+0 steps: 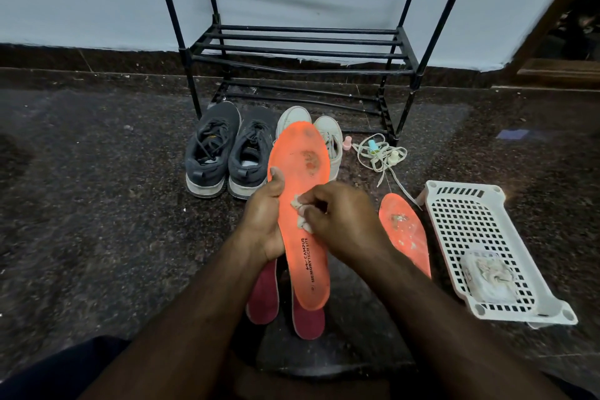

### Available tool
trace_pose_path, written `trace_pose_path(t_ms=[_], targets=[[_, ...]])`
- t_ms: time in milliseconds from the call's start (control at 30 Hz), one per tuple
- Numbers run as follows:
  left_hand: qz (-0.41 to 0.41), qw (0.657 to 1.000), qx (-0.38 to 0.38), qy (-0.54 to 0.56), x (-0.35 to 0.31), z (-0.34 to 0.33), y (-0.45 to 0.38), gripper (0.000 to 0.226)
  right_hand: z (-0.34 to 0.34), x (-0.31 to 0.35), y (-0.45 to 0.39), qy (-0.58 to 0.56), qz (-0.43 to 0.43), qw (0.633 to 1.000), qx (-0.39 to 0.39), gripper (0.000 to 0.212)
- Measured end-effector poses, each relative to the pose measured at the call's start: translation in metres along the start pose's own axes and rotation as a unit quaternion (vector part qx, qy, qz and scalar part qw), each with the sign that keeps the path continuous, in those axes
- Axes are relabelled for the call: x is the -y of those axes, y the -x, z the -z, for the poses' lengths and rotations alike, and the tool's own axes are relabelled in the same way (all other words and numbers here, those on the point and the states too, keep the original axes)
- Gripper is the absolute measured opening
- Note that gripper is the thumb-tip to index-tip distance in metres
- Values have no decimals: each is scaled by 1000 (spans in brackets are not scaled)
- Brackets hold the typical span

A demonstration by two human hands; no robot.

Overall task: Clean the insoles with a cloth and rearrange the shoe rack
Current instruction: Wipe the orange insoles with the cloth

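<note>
My left hand [264,221] grips an orange insole [300,166] by its left edge, thumb on top, holding it up in front of me. Its toe end shows dark stains. My right hand [341,221] pinches a small pale cloth [300,209] and presses it on the insole's middle. A second orange insole [404,232] with pale smears lies on the floor to the right. Two maroon insoles [263,299] lie on the floor under the held one. The black shoe rack [302,52] stands against the wall with bare shelves.
A pair of dark grey sneakers [227,149] and a pair of white sneakers [328,136] stand on the dark stone floor before the rack. Loose white laces [381,156] lie beside them. A white perforated basket [480,247] holding crumpled cloth sits at the right.
</note>
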State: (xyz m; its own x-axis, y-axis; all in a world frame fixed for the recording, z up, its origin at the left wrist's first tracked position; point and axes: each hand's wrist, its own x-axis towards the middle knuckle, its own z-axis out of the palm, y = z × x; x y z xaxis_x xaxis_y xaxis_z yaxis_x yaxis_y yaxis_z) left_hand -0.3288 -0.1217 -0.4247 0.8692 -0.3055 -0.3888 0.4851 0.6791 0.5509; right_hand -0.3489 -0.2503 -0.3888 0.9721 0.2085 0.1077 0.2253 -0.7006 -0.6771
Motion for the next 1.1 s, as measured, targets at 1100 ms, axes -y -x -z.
trace_pose_path(t_ms=[1100], targets=[[20,999,31,11,13,-2,2,65,6,10,1,33,14,999,-38,17]])
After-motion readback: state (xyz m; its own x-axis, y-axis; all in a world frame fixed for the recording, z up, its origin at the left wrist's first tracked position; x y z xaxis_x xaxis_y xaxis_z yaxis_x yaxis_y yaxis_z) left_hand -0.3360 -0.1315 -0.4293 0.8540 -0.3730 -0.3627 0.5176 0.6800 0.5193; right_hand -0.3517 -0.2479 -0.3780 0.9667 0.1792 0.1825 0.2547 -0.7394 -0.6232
